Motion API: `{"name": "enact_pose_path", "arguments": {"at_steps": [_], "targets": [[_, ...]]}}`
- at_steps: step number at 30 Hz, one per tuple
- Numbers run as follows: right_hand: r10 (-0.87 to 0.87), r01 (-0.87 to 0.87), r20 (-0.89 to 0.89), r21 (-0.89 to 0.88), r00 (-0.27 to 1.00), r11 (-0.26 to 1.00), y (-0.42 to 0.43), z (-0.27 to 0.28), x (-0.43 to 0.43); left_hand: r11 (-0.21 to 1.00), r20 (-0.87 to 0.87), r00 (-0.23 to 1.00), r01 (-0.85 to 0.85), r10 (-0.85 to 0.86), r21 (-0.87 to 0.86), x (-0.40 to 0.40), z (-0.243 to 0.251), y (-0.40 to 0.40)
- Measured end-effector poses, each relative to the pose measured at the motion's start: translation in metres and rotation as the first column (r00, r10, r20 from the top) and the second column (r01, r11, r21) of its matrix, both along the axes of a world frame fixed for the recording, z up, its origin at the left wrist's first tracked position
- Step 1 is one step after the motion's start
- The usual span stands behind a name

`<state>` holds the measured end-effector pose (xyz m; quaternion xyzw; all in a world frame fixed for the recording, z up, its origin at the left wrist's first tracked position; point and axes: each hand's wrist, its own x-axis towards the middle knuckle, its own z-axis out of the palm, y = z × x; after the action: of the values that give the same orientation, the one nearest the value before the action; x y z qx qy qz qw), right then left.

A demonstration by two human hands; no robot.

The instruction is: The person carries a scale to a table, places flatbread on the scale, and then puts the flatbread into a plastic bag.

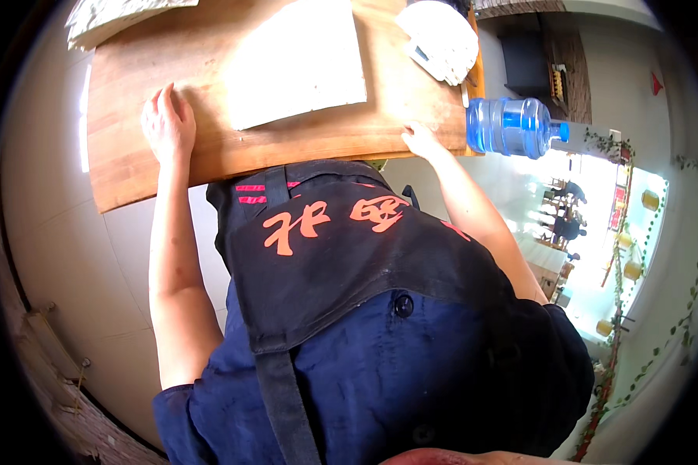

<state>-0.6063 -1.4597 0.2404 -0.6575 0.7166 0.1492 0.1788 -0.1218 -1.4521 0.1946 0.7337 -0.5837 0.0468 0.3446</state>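
My left hand (168, 125) rests palm down on the wooden table (139, 168), its fingers a little apart and nothing seen in it. To its right, apart from it, lies a large flat white slab or board (302, 70), washed out by strong light; its material cannot be told. My right hand (421, 139) lies at the table's near edge, right of the slab's near corner. Its fingers look curled, and whether they hold anything is hidden. Beyond it, near the table's far right corner, sits a rounded white object (445, 43), perhaps a wrapped bundle.
A large blue water jug (509, 128) stands just past the table's right edge. At the far left corner is a pale, rough-edged block (122, 20). My body in a dark apron (337, 261) is against the near edge. People sit at tables in the background at right.
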Motion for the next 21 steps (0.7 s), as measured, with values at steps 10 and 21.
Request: {"name": "enact_pose_path", "arguments": {"at_steps": [10, 21], "targets": [[-0.048, 0.059, -0.073, 0.163, 0.996, 0.985, -0.016, 0.013, 0.022, 1.000, -0.025, 1.000, -0.008, 0.008, -0.007, -0.001, -0.001, 0.001], [-0.741, 0.853, 0.604, 0.182, 0.295, 0.489, -0.055, 0.021, -0.058, 0.999, 0.033, 0.998, -0.050, 0.049, 0.018, -0.004, 0.000, -0.005]]}}
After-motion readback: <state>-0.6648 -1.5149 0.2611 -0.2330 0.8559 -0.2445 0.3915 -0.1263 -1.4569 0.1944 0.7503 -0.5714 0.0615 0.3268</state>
